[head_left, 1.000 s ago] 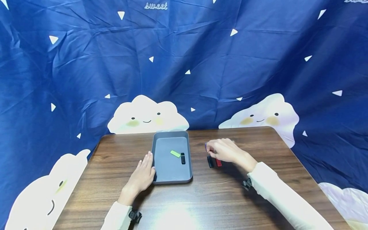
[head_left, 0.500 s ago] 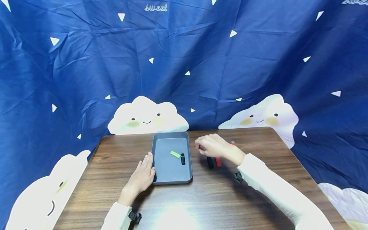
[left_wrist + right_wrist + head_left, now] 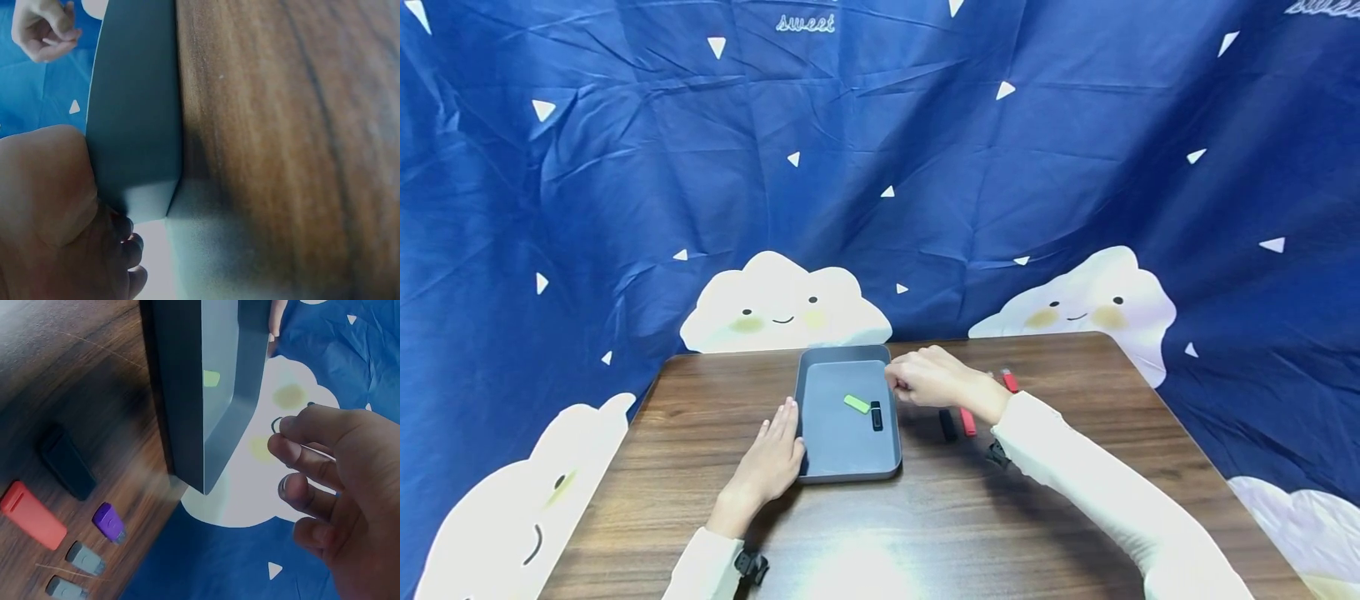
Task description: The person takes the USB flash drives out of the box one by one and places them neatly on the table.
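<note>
My left hand [image 3: 771,454] lies with straight fingers against the left wall of a grey tray [image 3: 850,481]. A green USB stick [image 3: 856,404] and a black USB stick [image 3: 876,416] lie inside. My right hand [image 3: 932,377] is over the tray's right rim, its fingers curled and fingertips close together. In the right wrist view, a small grey shiny thing [image 3: 285,485] shows at its fingertips; the kind cannot be told. Beside the tray lie a black stick [image 3: 948,425], a red stick [image 3: 967,422], another red stick [image 3: 1010,381] and a purple USB stick [image 3: 109,522].
Two grey USB sticks [image 3: 85,557] lie near the purple one in the right wrist view. Everything stands on a brown wooden table [image 3: 715,392]. A blue curtain [image 3: 880,125] with white clouds hangs behind the table's far edge.
My right hand has moved left from above the loose sticks to the tray's right rim. That uncovers the red stick at the back. My left hand and the tray have stayed put.
</note>
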A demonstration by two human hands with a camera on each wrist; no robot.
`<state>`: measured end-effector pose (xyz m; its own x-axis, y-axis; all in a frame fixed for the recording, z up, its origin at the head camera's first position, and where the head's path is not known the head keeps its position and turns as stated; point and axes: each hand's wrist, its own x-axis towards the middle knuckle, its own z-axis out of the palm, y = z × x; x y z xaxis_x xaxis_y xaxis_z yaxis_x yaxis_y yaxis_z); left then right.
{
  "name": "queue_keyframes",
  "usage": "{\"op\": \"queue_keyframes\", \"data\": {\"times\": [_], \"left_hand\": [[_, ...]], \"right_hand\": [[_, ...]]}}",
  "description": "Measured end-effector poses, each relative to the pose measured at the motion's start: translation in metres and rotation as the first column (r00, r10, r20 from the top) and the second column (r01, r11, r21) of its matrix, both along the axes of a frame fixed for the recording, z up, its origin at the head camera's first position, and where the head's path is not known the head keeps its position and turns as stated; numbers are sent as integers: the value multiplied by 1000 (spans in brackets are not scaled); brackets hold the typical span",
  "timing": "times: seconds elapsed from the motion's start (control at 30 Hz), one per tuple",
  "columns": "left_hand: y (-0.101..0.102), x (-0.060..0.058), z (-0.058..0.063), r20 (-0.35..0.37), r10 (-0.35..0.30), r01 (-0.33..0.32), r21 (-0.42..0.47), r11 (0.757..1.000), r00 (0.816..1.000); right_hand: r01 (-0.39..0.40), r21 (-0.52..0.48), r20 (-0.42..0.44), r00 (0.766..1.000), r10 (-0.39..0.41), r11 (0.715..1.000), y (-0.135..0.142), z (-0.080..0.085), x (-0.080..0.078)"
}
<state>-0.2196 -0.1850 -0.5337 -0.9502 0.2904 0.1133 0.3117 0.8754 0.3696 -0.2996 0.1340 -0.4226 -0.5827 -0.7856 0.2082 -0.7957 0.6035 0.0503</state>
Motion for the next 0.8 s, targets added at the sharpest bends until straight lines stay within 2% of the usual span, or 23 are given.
{"op": "queue_keyframes", "data": {"times": [0.13,0.6,0.8], "left_hand": [[0,0,0,-17,-4,4,10,1000,1000],[0,1,3,10,3,-3,-17,1000,1000],[0,1,1,22,6,-5,-18,1000,1000]], "right_hand": [[-17,5,0,1000,17,1000,-9,-1,-2],[-22,50,70,997,19,999,-45,-6,-9],[3,67,109,994,-11,998,-58,-8,-15]]}}
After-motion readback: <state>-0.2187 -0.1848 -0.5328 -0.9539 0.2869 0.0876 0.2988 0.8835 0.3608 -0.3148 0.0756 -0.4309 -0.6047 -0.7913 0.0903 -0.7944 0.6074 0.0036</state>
